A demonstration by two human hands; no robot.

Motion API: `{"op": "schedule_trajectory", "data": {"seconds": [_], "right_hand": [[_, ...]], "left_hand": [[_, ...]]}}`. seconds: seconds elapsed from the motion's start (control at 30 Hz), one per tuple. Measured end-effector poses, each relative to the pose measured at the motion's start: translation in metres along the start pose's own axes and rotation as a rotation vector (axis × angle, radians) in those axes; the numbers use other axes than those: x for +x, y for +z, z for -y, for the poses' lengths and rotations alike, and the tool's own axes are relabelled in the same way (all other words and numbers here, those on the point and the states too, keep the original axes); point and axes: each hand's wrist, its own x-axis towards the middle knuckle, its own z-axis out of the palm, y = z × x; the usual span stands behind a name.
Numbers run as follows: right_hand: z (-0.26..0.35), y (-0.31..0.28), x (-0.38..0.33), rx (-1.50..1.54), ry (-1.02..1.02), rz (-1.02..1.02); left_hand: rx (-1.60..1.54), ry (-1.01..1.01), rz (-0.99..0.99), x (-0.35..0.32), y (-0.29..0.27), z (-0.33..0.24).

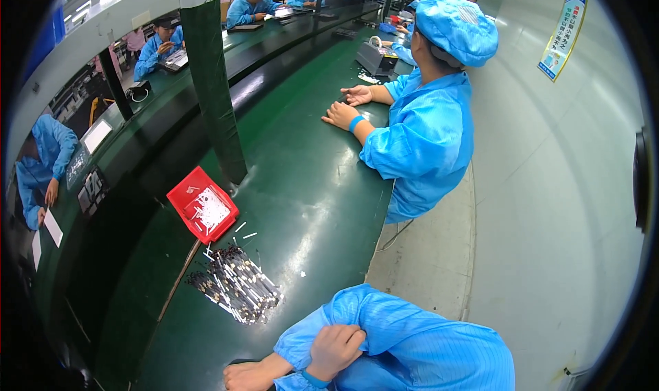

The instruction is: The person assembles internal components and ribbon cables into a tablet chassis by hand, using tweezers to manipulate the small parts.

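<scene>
The left hand (pixel 248 376) lies flat on the green counter (pixel 322 205), fingers together and holding nothing. The right hand (pixel 334 350) rests curled on the blue sleeve (pixel 357 315) of the left arm. The heap of dark slender parts (pixel 237 284) lies ahead and slightly left (long axes mostly diagonal), nearer the left hand, below the red tray (pixel 180 200).

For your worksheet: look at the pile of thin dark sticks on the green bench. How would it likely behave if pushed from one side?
The pile of sticks would probably scatter, since the pieces lie loose and criss-crossed. They look thin and light, so some may slide easily on the glossy bench.
</scene>
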Motion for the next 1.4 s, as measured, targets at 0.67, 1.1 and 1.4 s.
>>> {"op": "schedule_trajectory", "data": {"seconds": [0.67,1.1,1.4], "right_hand": [[0.005,-0.009,0.002,0.111,0.058,-0.021],[0.008,-0.012,0.003,0.045,0.08,0.023],[0.006,-0.011,0.005,-0.001,0.049,0.004]], "left_hand": [[-0.03,-0.029,-0.029,-0.001,-0.009,-0.001],[-0.026,-0.028,-0.046,-0.002,-0.007,0.002],[0.036,-0.007,-0.092,0.0,-0.007,0.003]]}}
